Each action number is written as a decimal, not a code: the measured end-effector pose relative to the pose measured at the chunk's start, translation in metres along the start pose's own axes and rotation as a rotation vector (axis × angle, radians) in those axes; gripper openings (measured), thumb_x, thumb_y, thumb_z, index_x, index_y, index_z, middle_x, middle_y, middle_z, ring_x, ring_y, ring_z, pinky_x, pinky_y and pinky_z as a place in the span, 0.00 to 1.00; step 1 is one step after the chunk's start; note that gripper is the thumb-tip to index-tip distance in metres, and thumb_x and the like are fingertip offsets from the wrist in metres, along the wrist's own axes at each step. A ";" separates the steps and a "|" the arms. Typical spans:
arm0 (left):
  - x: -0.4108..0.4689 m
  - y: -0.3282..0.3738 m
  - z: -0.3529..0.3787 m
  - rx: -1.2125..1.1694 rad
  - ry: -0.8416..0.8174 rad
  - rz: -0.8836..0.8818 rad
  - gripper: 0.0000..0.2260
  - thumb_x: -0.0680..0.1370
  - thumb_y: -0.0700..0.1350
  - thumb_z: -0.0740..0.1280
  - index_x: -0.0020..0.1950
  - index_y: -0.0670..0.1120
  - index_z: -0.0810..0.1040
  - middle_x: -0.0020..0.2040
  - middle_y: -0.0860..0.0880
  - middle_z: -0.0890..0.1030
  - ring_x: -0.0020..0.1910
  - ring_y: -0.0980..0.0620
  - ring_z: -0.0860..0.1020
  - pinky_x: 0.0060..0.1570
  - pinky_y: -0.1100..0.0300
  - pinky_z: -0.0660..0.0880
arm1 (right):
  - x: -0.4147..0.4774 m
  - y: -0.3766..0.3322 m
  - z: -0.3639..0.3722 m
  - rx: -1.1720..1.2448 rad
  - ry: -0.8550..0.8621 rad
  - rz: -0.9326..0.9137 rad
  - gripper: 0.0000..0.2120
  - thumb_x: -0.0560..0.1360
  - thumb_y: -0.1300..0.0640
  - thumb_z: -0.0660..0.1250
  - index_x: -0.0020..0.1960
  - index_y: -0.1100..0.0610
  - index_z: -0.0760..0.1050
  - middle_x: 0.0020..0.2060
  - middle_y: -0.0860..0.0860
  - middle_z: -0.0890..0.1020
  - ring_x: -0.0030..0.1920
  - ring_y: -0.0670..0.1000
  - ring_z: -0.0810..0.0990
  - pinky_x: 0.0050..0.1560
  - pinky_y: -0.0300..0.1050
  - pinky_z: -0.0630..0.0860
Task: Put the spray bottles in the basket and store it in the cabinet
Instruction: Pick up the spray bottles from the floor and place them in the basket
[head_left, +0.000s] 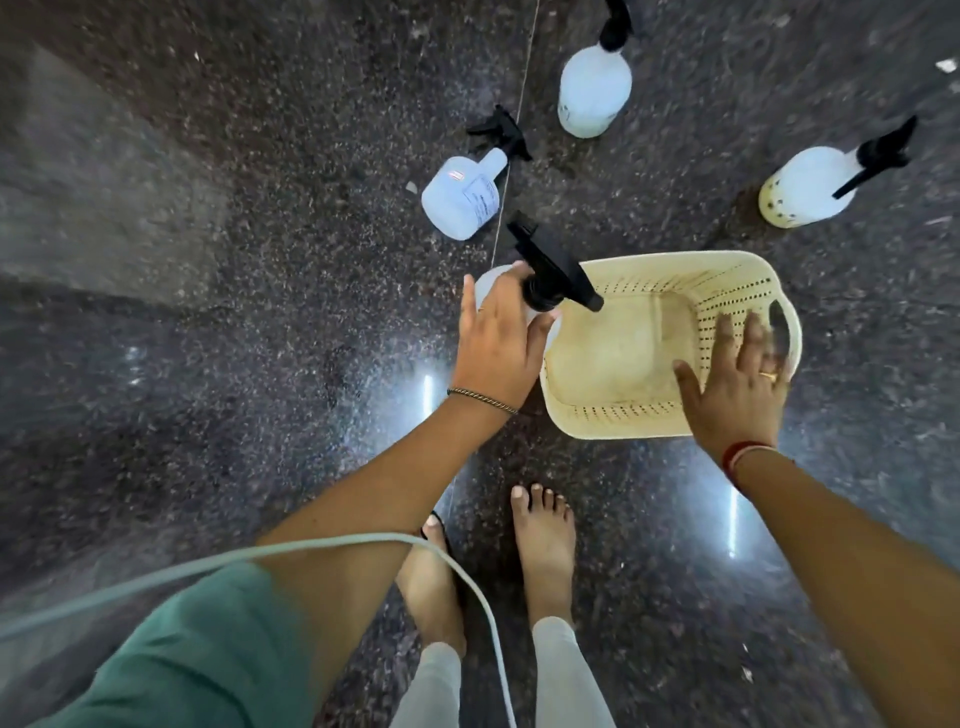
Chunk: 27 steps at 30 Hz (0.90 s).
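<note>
A cream plastic basket (631, 415) with perforated walls stands on the dark speckled floor, nothing inside it. My left hand (498, 343) grips a white spray bottle with a black trigger head (550, 270) at the basket's left rim. My right hand (737, 384) hovers over the basket's near right corner, fingers spread, holding nothing. Three more white spray bottles stand on the floor beyond: one (465, 195) just past my left hand, one (595, 91) farther back, one (808, 187) with a yellowish base to the right.
My two bare feet (543, 545) stand just in front of the basket. A pale cable (467, 577) loops across my left arm and legs. A thin seam (519, 104) runs along the polished stone floor, which spreads out to the left.
</note>
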<state>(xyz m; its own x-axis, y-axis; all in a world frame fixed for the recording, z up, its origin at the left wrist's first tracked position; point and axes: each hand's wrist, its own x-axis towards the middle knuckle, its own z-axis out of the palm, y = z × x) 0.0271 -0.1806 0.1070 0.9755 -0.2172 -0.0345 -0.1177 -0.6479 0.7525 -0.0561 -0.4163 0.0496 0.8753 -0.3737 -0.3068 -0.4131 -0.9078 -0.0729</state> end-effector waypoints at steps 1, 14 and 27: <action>0.000 0.006 0.000 -0.034 0.043 0.034 0.12 0.77 0.38 0.63 0.56 0.31 0.71 0.52 0.38 0.77 0.54 0.46 0.74 0.64 0.29 0.59 | 0.002 0.006 0.002 -0.007 0.002 0.041 0.32 0.77 0.43 0.55 0.75 0.56 0.50 0.76 0.60 0.51 0.75 0.62 0.51 0.71 0.66 0.45; -0.013 0.017 0.067 0.060 -0.472 0.258 0.15 0.72 0.37 0.67 0.58 0.39 0.74 0.55 0.41 0.78 0.53 0.40 0.77 0.60 0.48 0.67 | 0.010 0.048 0.000 0.129 -0.005 0.260 0.40 0.74 0.52 0.65 0.76 0.53 0.42 0.76 0.60 0.42 0.72 0.70 0.54 0.68 0.67 0.57; -0.009 -0.038 0.064 0.238 -0.630 -0.024 0.18 0.76 0.36 0.59 0.65 0.48 0.69 0.64 0.51 0.72 0.64 0.48 0.70 0.65 0.33 0.60 | 0.020 0.026 -0.001 0.343 -0.107 0.430 0.45 0.69 0.72 0.55 0.74 0.44 0.36 0.65 0.63 0.70 0.57 0.66 0.74 0.55 0.57 0.71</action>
<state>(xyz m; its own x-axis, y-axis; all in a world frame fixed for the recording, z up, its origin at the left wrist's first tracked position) 0.0104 -0.2010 0.0368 0.6924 -0.5385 -0.4803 -0.2055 -0.7852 0.5841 -0.0492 -0.4473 0.0430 0.5870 -0.6588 -0.4705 -0.8010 -0.5570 -0.2193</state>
